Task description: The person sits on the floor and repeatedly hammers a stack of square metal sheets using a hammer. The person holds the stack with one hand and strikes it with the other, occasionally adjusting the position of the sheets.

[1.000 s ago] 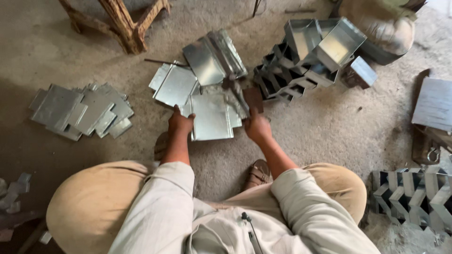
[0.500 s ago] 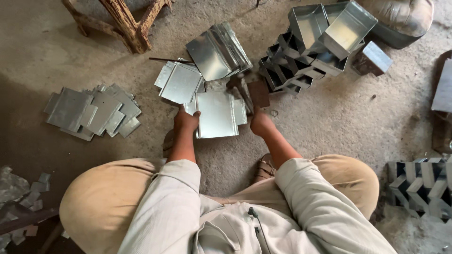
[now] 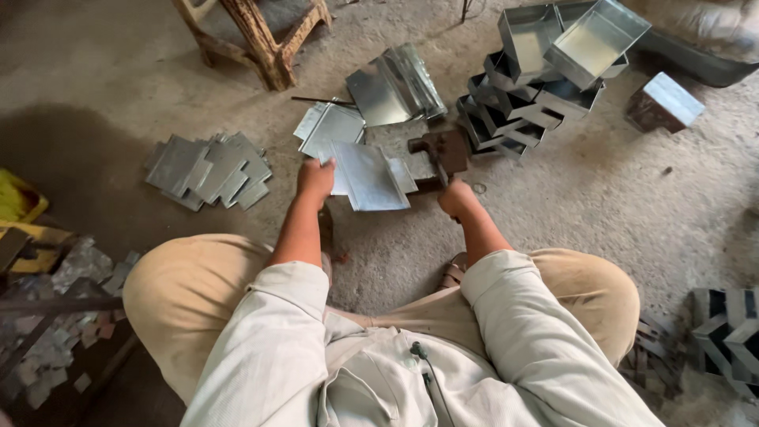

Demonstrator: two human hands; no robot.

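Now left hand (image 3: 315,179) grips near-left edge of metal sheet (image 3: 368,175), long axis running near-far; right hand (image 3: 456,197) just right of it, fingers closed, contents unclear

The metal sheet (image 3: 368,175) at the left hand (image 3: 315,179) is dull silver-grey, as are the stack of cut blanks (image 3: 207,170) and the folded trays (image 3: 553,55), whose insides show a paler grey sheen. The block tool (image 3: 439,152) near the right hand (image 3: 457,197) is dark rust-brown, and the wooden stool (image 3: 261,35) is weathered tan. The floor (image 3: 601,198) is mottled grey-beige; the trousers (image 3: 182,285) are khaki, the shirt (image 3: 316,356) off-white, and a bin (image 3: 17,198) at the left edge is yellow.
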